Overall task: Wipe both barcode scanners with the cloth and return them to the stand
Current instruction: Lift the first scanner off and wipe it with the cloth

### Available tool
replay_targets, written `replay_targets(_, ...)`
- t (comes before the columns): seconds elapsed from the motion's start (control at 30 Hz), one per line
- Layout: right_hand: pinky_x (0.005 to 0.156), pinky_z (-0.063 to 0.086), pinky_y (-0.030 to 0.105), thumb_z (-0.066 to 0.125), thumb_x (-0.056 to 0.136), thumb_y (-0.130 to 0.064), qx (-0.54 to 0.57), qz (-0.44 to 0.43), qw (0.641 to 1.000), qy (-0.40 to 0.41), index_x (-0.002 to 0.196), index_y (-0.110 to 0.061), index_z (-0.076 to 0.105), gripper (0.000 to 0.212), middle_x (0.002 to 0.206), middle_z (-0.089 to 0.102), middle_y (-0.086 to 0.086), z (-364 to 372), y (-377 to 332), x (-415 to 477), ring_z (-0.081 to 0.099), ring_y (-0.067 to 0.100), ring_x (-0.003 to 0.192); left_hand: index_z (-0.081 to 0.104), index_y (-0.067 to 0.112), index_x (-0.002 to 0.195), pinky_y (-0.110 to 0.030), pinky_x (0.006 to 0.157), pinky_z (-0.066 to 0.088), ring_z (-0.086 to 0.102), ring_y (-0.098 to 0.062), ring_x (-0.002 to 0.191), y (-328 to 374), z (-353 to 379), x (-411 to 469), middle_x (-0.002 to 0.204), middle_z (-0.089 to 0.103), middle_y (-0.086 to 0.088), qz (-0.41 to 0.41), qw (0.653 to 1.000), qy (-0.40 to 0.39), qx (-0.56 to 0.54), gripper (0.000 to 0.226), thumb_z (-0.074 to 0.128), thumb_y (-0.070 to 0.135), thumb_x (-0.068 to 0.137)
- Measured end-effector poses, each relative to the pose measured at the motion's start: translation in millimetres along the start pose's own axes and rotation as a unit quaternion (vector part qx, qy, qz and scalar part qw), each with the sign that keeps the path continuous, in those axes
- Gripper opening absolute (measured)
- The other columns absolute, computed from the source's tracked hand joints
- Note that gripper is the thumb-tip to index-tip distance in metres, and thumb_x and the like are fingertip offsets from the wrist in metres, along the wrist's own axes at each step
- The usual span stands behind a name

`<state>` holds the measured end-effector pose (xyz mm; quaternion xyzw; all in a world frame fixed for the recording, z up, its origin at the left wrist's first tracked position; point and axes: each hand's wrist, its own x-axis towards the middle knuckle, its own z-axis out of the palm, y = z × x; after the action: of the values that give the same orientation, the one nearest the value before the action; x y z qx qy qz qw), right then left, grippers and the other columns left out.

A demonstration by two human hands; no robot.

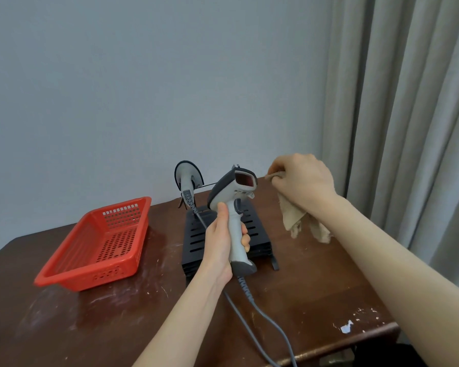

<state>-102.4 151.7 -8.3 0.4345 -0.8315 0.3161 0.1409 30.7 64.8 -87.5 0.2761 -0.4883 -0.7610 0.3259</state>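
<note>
My left hand [220,242] grips the handle of a grey and black barcode scanner [232,197], held upright above the black slotted stand [196,234], its red window facing up and to the right. Its grey cable [265,313] trails down to the table's front edge. My right hand [302,181] holds a beige cloth [293,215] just right of the scanner's window, a short gap apart from it; the cloth's loose end hangs down. A second scanner [188,178] hangs head-up at the back left of the stand.
A red perforated plastic basket [72,263] sits on the dark wooden table [117,321] to the left of the stand. A grey curtain [408,102] hangs at the right, beside the table's right edge. A plain wall is behind.
</note>
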Motion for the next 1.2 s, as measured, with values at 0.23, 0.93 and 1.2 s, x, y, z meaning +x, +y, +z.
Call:
replay_targets(0.23, 0.068, 0.042, 0.027, 0.060, 0.083, -0.020, 0.119, -0.051, 0.991, 0.017, 0.091, -0.025, 0.073, 0.015, 0.088, 0.067, -0.003, 7, -16, -9, 0.058, 0.018, 0.084, 0.057, 0.006, 0.088, -0.023, 0.037, 0.034, 0.040, -0.013, 0.038, -5, 3, -1, 0.056, 0.049, -0.004, -0.022, 1.000, -0.009, -0.008, 0.052, 0.047, 0.057, 0.088)
replay_targets(0.93, 0.065, 0.039, 0.026, 0.055, 0.089, -0.023, 0.041, 0.005, 0.999, 0.030, 0.094, -0.019, 0.070, 0.016, 0.094, 0.070, 0.003, 2, -13, -2, 0.062, 0.026, 0.087, 0.055, 0.010, 0.090, -0.020, 0.033, 0.035, 0.038, -0.011, 0.035, -10, 0, 0, 0.056, 0.047, -0.002, -0.056, 0.994, -0.031, -0.087, 0.050, 0.042, 0.058, 0.089)
replay_targets(1.2, 0.072, 0.049, 0.028, 0.063, 0.084, -0.025, 0.183, -0.063, 0.981, -0.004, 0.089, -0.020, 0.072, 0.011, 0.083, 0.066, -0.005, 4, -39, -13, 0.061, 0.014, 0.084, 0.069, 0.008, 0.080, -0.022, 0.035, 0.037, 0.041, -0.013, 0.038, -14, 3, -2, 0.063, 0.052, -0.006, -0.047, 0.995, -0.050, -0.077, 0.059, 0.046, 0.063, 0.082)
